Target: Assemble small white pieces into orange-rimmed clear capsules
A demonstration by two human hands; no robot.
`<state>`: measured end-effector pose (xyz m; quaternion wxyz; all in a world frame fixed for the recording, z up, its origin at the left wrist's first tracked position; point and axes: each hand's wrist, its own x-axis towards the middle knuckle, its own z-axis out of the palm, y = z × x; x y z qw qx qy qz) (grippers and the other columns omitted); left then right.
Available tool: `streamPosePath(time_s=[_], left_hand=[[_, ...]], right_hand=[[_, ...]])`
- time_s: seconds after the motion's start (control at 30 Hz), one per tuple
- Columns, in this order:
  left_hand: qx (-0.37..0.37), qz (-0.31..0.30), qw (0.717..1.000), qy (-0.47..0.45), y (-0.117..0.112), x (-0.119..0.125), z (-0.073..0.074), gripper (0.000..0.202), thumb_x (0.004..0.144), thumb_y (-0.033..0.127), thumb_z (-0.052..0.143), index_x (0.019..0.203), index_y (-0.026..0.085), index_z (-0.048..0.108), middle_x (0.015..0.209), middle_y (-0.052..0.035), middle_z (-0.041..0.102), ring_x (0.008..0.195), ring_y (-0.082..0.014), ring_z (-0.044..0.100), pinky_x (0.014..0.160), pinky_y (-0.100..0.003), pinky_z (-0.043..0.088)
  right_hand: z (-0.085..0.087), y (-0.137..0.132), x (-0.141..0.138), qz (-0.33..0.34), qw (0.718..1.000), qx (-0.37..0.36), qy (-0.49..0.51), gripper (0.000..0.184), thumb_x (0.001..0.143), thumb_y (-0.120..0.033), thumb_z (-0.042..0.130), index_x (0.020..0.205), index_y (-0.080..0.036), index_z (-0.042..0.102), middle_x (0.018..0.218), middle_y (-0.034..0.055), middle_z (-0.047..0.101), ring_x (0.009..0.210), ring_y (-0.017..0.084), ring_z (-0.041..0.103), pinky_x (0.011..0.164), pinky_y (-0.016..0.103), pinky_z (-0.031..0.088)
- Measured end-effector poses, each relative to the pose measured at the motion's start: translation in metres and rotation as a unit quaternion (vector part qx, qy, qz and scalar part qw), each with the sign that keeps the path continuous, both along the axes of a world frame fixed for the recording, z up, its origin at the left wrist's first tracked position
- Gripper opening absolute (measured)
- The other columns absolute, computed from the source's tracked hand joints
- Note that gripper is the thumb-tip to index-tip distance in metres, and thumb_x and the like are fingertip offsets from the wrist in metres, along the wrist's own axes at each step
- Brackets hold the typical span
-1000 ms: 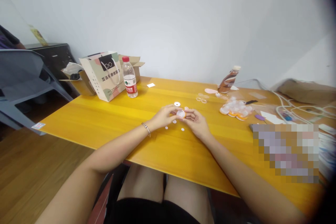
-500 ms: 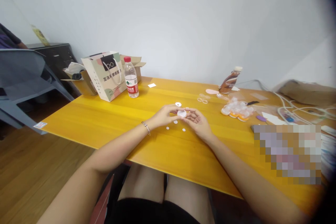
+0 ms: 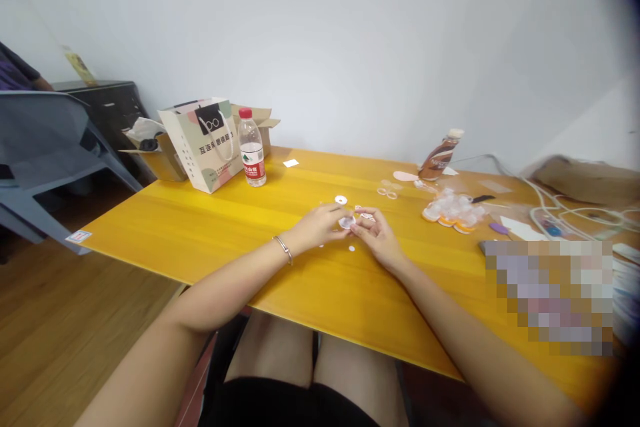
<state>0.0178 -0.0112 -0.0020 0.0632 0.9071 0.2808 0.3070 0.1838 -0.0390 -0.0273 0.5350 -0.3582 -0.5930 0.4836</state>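
Observation:
Both my hands meet over the middle of the yellow table (image 3: pixel 200 220). My left hand (image 3: pixel 316 227) and my right hand (image 3: pixel 376 235) pinch a small round white plastic piece (image 3: pixel 346 221) between their fingertips. A silver bracelet sits on my left wrist. A white ring (image 3: pixel 341 199) lies just beyond the hands, and a small white disc (image 3: pixel 351 249) lies on the table below them. A pile of small clear and orange round pieces (image 3: pixel 453 210) lies to the right.
A paper bag (image 3: pixel 203 143) and a water bottle (image 3: pixel 251 147) stand at the back left. A brown drink bottle (image 3: pixel 439 155) stands at the back. White cables (image 3: pixel 575 213) and a box lie far right. A grey chair (image 3: pixel 45 147) is at the left.
My hands have dropped slightly toward the table and closed in on the small white piece; two of the white discs beside my left hand are now hidden.

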Motion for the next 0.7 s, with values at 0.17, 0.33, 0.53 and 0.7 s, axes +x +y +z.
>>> streamPosePath(time_s=[0.17,0.33,0.53,0.7], left_hand=[[-0.011,0.008,1.000,0.019,-0.003,-0.003,0.006,0.020,0.077,0.028,0.052,0.092,0.016,0.055,0.089,-0.0053,0.059,0.080,-0.0139,0.054,0.071,-0.024,0.041],[-0.079,-0.120,0.983,0.113,-0.007,-0.009,0.011,0.023,0.073,0.030,0.055,0.091,0.017,0.057,0.087,-0.0035,0.061,0.077,-0.0124,0.055,0.069,-0.022,0.040],[-0.078,-0.198,0.960,0.181,-0.009,-0.007,0.009,0.025,0.070,0.030,0.060,0.092,0.017,0.059,0.090,-0.0051,0.062,0.082,-0.0149,0.056,0.074,-0.024,0.040],[-0.066,-0.130,0.979,0.142,0.001,-0.011,0.009,0.035,0.077,0.044,0.051,0.099,0.018,0.058,0.093,-0.0057,0.061,0.086,-0.0158,0.055,0.079,-0.027,0.039]], right_hand=[[0.003,0.001,0.000,-0.029,0.999,0.012,-0.034,0.033,0.070,-0.036,0.062,0.094,-0.025,0.042,0.068,-0.0039,0.062,0.065,0.012,0.059,0.070,0.028,0.046],[0.002,0.019,0.034,-0.202,0.974,0.040,-0.098,0.029,0.074,-0.047,0.053,0.087,-0.022,0.046,0.064,-0.0018,0.060,0.055,0.012,0.056,0.058,0.026,0.044],[-0.006,0.033,0.058,-0.290,0.910,0.097,-0.280,0.030,0.072,-0.047,0.053,0.077,-0.018,0.054,0.069,0.0031,0.057,0.063,0.014,0.053,0.060,0.029,0.043],[-0.014,0.035,0.053,-0.242,0.862,0.169,-0.411,0.028,0.073,-0.044,0.053,0.080,-0.018,0.060,0.076,0.0058,0.056,0.071,0.018,0.051,0.068,0.032,0.042]])
